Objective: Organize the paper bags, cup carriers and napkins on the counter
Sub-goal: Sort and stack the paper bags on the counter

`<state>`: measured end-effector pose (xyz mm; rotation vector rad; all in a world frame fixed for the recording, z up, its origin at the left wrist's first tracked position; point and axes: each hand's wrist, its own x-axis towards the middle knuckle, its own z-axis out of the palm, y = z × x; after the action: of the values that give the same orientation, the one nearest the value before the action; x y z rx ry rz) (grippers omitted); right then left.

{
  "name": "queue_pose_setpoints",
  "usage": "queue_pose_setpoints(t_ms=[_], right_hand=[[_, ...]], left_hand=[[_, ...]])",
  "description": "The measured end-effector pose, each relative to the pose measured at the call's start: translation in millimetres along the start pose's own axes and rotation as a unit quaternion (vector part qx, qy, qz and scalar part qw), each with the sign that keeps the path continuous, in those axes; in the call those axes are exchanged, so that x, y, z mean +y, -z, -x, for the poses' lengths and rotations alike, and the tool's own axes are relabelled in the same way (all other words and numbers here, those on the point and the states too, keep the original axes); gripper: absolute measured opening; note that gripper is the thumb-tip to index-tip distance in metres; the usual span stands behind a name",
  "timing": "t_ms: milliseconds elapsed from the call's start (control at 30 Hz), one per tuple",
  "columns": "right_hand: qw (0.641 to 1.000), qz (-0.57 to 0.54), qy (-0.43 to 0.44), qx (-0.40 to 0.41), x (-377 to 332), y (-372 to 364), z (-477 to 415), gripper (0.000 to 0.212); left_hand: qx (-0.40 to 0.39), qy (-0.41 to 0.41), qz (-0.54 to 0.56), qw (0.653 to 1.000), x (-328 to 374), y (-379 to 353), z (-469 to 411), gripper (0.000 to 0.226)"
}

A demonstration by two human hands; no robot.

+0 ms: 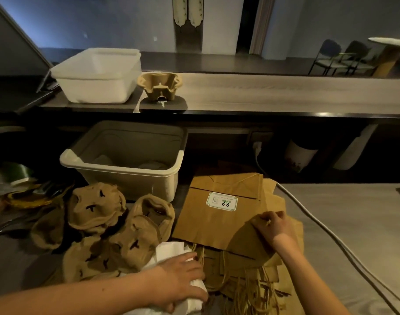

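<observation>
Flat brown paper bags (213, 218) lie in a loose pile on the lower counter, the top one bearing a white label, their twine handles fanned toward me. My right hand (274, 228) rests on the pile's right side, fingers curled on a bag's edge. White napkins (171, 253) lie at the pile's left, and my left hand (183, 280) grips a wad of them. Several pulp cup carriers (108, 230) are heaped upside down to the left. One more cup carrier (159, 86) stands on the upper ledge.
A beige bin (124, 164) with white items inside sits behind the carriers. A white lidded tub (96, 76) stands on the upper ledge. A grey cable (326, 233) runs diagonally across the right counter. Foil and clutter (19, 189) crowd the far left.
</observation>
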<state>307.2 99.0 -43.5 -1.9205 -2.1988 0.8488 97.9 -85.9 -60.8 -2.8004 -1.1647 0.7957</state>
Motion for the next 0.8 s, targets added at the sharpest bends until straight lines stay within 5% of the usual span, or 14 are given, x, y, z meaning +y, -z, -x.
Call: queue_pose_setpoints(t_ms=[233,367,467,633,800], right_hand=[[0.997,-0.078,0.013,0.010,-0.9,-6.8,-17.3,0.048],[0.993,-0.112,0.032,0.006,3.8,-10.0,-23.7,0.036],[0.981,-0.193,0.010,-0.017,6.0,-8.6,-31.7,0.027],[0.914,-0.392,-0.066,-0.078,14.2,14.3,-37.5,0.012],[0.894,-0.434,-0.105,-0.035,38.5,31.5,-50.9,0.023]], left_hand=[[0.012,0.041,0.065,0.997,3.5,13.9,1.9,0.049],[0.099,0.095,0.335,0.932,-6.1,46.5,-8.8,0.033],[0.180,0.258,0.460,0.831,-17.7,60.9,-20.5,0.027],[0.238,0.440,0.663,0.557,-47.9,58.3,-38.6,0.029],[0.247,0.491,0.700,0.455,-62.7,54.6,-51.7,0.039]])
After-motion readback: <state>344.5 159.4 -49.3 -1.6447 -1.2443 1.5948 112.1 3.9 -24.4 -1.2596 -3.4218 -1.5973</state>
